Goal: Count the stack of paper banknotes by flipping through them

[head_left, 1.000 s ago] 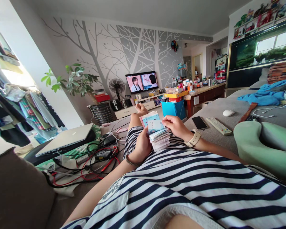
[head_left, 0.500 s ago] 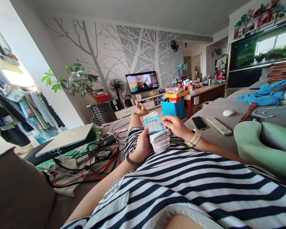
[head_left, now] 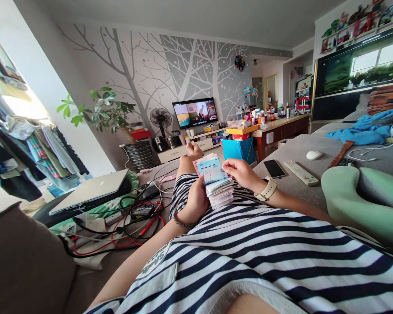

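Strong daylight comes from the left, where a patch behind the hanging clothes (head_left: pixel 52 148) burns out to white. The ceiling (head_left: pixel 183 15) is dull grey, and the brown cushion (head_left: pixel 22 257) at lower left sinks into shadow. At upper right, a dark glass panel (head_left: pixel 334 76) carries a bright window reflection; the television (head_left: pixel 195 112) gives its own glow. Soft light reaches the left hand (head_left: pixel 195 198) and right hand (head_left: pixel 241 172), both fairly sharp. The papers (head_left: pixel 212 172) look pale, their small print hard to read. Wide-angle distortion tilts the left pillar (head_left: pixel 63 98) and stretches the striped shirt (head_left: pixel 314 248) toward the lower right corner.
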Tool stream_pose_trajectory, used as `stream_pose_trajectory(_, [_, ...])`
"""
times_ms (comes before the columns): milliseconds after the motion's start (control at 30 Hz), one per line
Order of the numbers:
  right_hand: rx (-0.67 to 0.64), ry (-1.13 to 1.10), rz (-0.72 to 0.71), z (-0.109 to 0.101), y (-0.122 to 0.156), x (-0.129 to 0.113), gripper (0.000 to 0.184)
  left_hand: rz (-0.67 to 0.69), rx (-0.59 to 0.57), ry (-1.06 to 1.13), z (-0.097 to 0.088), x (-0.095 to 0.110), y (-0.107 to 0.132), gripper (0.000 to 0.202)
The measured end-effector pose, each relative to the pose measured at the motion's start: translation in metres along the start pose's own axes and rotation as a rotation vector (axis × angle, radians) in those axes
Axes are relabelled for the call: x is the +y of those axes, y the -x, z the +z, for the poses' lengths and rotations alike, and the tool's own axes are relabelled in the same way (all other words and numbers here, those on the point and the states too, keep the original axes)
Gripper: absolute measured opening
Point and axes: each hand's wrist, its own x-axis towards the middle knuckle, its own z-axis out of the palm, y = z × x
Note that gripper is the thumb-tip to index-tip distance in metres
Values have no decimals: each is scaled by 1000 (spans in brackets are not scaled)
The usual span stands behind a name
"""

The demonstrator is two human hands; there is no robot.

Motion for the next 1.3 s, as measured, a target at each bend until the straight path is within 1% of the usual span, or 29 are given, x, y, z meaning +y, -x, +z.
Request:
stream_pose_trajectory(133, [-6,-2,14,0,0,1,31,11,7,11,2,1,1,30])
stream_pose_trajectory(300, [-5,12,5,1,0,1,31,-9,-2,-30,4,2,3,29])
stream_pose_trajectory(433, [-5,11,4,0,0,1,30,9,6,-31,5,3,4,29])
stream_pose_trajectory(1000, [-14,16,24,0,1,-4,32,2,27,-14,5,3,4,32])
stream_pose_trajectory(1133, [-13,7,26,-1,0,-2,33,10,32,-27,2,1,2,26])
stream_pose_trajectory(1233, [-8,2,24,-1,0,0,34,-14,28,-35,-2,0,-1,17])
stream_pose_trajectory(1300, [-5,-18,19,0,0,0,34,-30,19,-38,-4,0,-3,16])
